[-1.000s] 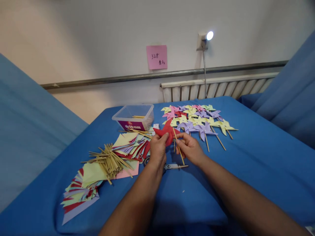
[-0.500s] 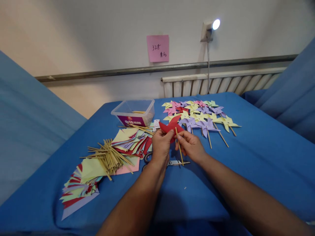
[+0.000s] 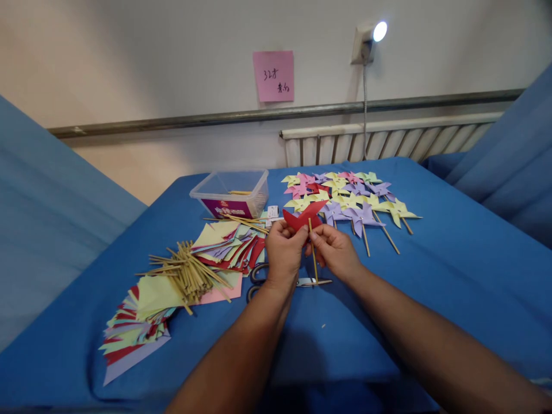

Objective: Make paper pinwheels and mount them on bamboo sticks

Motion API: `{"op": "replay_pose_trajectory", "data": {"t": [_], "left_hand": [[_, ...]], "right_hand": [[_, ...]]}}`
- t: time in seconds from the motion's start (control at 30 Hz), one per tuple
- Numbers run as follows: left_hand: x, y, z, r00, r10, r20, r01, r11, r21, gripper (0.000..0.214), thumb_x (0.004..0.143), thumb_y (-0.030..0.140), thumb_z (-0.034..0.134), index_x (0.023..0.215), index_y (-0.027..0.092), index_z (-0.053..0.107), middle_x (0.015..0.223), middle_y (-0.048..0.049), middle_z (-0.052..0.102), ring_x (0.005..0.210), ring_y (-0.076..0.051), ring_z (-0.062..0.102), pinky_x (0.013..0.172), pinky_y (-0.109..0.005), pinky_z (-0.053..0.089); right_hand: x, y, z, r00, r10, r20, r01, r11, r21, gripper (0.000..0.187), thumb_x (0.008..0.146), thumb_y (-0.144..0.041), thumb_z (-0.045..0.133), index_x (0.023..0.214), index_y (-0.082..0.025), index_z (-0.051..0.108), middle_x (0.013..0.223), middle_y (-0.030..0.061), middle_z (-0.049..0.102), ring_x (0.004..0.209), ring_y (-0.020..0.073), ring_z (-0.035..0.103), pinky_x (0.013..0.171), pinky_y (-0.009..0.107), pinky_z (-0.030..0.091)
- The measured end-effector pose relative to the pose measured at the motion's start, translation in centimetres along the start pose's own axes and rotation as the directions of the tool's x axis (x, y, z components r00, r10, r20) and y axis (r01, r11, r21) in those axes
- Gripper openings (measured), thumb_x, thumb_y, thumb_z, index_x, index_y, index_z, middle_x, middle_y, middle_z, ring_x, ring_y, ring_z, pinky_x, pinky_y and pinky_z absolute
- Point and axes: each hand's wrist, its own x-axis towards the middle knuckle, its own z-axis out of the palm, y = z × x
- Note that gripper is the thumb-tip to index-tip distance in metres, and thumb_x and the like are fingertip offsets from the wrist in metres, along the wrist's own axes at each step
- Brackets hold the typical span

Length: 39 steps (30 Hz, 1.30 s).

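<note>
My left hand [image 3: 285, 253] is closed on a red paper pinwheel [image 3: 304, 215], held above the blue table [image 3: 452, 276]. My right hand [image 3: 335, 250] pinches a thin wooden stick [image 3: 313, 256] that stands nearly upright against the pinwheel's back. Both hands meet at the middle of the table. Scissors [image 3: 297, 282] lie flat just below them.
Finished pinwheels [image 3: 349, 198] in yellow, purple and pink lie at the back right. A clear plastic box [image 3: 230, 195] stands at the back left. Cut coloured paper squares [image 3: 228, 247] and a bundle of sticks [image 3: 190, 276] lie at the left, with another paper stack [image 3: 133, 328] nearer the front.
Both hands drew slightly closer together with the red pinwheel, and the stick turned more upright. The camera tilted down a little.
</note>
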Motion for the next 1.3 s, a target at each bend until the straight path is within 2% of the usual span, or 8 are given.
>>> {"op": "replay_pose_trajectory", "data": {"t": [0.4, 0.83, 1.3], "left_hand": [[-0.08, 0.25, -0.05, 1.0, 0.019, -0.01, -0.018, 1.0, 0.025, 0.029, 0.056, 0.021, 0.076, 0.078, 0.015, 0.058, 0.068, -0.0023, 0.069, 0.057, -0.013, 0.062, 0.056, -0.023, 0.046], [-0.16, 0.43, 0.05, 0.999, -0.017, -0.038, 0.018, 1.0, 0.025, 0.027, 0.056, 0.019, 0.077, 0.076, 0.015, 0.059, 0.069, -0.0031, 0.07, 0.057, -0.014, 0.063, 0.058, -0.025, 0.047], [-0.24, 0.36, -0.01, 1.0, 0.007, -0.025, -0.006, 0.999, 0.046, 0.026, 0.057, 0.021, 0.076, 0.077, 0.015, 0.058, 0.069, -0.0033, 0.07, 0.056, -0.014, 0.062, 0.052, -0.023, 0.045]], "right_hand": [[0.0, 0.03, 0.06, 1.0, -0.019, -0.014, 0.018, 1.0, -0.009, 0.031, 0.078, -0.051, 0.065, 0.076, -0.021, 0.056, 0.055, -0.0042, 0.063, 0.034, 0.0073, 0.043, 0.034, 0.02, 0.032], [-0.01, 0.33, -0.09, 0.999, -0.034, -0.004, 0.034, 0.999, -0.037, 0.028, 0.079, -0.049, 0.065, 0.077, -0.022, 0.057, 0.056, -0.0039, 0.063, 0.036, 0.0082, 0.046, 0.035, 0.02, 0.036], [-0.04, 0.27, 0.04, 1.0, -0.025, -0.007, 0.025, 1.0, -0.005, 0.028, 0.079, -0.048, 0.065, 0.076, -0.021, 0.055, 0.057, -0.0047, 0.063, 0.035, 0.0077, 0.047, 0.034, 0.02, 0.036]]}}
